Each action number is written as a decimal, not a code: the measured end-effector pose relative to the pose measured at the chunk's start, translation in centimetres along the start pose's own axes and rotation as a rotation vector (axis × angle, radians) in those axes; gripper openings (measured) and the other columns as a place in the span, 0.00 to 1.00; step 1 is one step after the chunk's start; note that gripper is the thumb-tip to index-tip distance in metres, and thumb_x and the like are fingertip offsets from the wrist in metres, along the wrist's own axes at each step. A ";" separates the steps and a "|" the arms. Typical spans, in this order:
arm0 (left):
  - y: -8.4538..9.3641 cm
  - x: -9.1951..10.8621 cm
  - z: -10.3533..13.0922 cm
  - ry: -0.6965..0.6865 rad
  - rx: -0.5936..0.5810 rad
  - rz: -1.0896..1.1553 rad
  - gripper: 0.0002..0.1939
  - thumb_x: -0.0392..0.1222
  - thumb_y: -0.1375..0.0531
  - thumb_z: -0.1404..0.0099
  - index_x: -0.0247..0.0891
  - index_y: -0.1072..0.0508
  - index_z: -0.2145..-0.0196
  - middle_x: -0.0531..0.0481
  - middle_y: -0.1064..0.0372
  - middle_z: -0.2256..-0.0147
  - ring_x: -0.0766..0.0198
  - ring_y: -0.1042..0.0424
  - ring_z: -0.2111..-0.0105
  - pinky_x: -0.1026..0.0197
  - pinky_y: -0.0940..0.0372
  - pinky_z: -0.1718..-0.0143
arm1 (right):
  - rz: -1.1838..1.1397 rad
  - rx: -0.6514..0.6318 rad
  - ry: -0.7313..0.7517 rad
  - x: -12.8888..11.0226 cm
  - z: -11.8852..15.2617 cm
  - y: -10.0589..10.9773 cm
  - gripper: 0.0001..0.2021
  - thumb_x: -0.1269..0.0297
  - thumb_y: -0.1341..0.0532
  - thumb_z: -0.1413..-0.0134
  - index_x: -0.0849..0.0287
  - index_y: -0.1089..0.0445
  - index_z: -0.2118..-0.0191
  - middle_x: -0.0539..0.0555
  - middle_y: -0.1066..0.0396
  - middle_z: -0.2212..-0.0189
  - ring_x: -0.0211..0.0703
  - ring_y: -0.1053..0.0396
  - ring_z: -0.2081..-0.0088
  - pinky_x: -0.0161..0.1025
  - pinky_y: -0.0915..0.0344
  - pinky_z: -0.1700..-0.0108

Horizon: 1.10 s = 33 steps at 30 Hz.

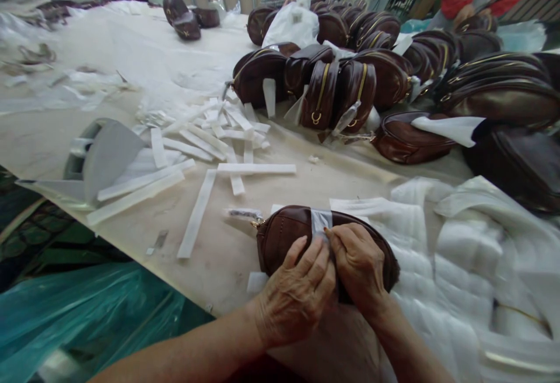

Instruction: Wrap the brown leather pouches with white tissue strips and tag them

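A dark brown leather bag (282, 234) lies in front of me on the table, with a translucent white strip (321, 219) wrapped across its middle. The fingers of my left hand (301, 286) are bent and close together, holding the strip down against the bag's front. Beside it, my right hand (361, 263) is closed in a pinch on the strip near its right edge. My fingers hide the strip's lower part. At the bag's left end a gold ring carries a plastic-wrapped zipper pull (242, 213).
Loose white strips (196, 213) are scattered left of the bag, near a grey tape dispenser (109, 155). Several brown bags (321, 94) crowd the back right. White padded wrapping (464, 254) spreads at right. Other people stand across the table (341, 178).
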<state>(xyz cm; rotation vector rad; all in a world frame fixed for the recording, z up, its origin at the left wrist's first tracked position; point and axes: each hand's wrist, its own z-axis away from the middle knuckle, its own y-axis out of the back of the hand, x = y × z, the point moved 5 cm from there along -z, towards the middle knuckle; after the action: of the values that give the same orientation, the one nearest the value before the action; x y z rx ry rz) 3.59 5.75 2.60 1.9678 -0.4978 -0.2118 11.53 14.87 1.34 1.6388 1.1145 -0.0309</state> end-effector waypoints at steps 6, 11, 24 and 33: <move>-1.0 0.2 0.9 -0.032 -0.079 0.007 0.17 0.37 0.50 0.36 0.24 0.36 0.53 0.27 0.45 0.44 0.42 0.52 0.38 0.43 0.48 0.41 | -0.069 0.002 -0.049 0.1 -0.1 0.2 0.13 0.65 0.47 0.39 0.58 0.31 0.73 0.50 0.33 0.76 0.38 0.36 0.71 0.35 0.40 0.66; -1.3 0.3 0.8 -0.019 -0.093 -0.009 0.16 0.39 0.47 0.38 0.26 0.36 0.55 0.23 0.51 0.41 0.40 0.54 0.38 0.43 0.48 0.42 | -0.026 -0.032 -0.101 0.4 -0.5 -0.1 0.16 0.61 0.47 0.39 0.58 0.31 0.75 0.51 0.33 0.77 0.38 0.36 0.73 0.35 0.40 0.68; -0.8 0.2 0.4 0.020 -0.101 -0.083 0.16 0.38 0.49 0.35 0.27 0.37 0.52 0.27 0.46 0.43 0.45 0.47 0.40 0.47 0.48 0.44 | 0.325 0.456 -0.307 3.8 5.1 15.6 0.16 0.53 0.44 0.43 0.57 0.28 0.57 0.61 0.27 0.62 0.52 0.29 0.60 0.49 0.37 0.57; -0.3 -1.3 -1.3 -0.073 0.048 -0.009 0.12 0.39 0.52 0.35 0.34 0.33 0.57 0.37 0.35 0.51 0.50 0.34 0.53 0.53 0.41 0.57 | 0.575 0.494 -0.801 17.1 14.1 27.3 0.21 0.48 0.48 0.51 0.62 0.28 0.74 0.63 0.27 0.72 0.53 0.31 0.66 0.49 0.38 0.62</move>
<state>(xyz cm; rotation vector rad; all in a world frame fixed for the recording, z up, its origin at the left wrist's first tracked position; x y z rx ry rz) 2.94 7.52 2.85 2.0150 -0.5460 -0.2811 46.22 16.08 6.94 2.0463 0.0008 -0.5714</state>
